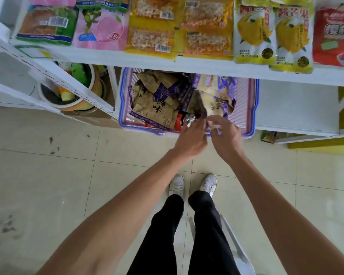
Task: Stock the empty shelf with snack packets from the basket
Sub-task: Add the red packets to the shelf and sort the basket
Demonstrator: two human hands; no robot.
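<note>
- I see the basket [253, 108], blue-rimmed with pink slatted walls, standing on the lower shelf [296, 108] at its left end, with its front rim at the shelf's front edge.
- The upper shelf [206, 64] overhangs the basket's rear rim.
- Brown-and-purple packets [155, 104] lie in a loose heap inside the basket, filling its left and middle parts.
- One packet [201, 107] stands raised above the heap, near the front rim and right of centre.
- My left hand [191, 139] reaches over the front rim, fingers brought together and pinching the raised packet's lower end.
- My right hand [225, 135] sits just beside the left, touching it, fingers curled and pinching purple wrapper at the same spot. I cannot tell if this is the same packet's edge or a second one.
- To the right of the basket, the lower shelf shows bare white board.
- The upper shelf carries flat rows of stock [206, 26]: green, pink, yellow, yellow-white and red packs from left to right.
- A bucket [54, 102] stands behind the rack upright, left of the basket.
- White shoes [177, 185] stand on the tiled floor [68, 175], in front of the basket.
</note>
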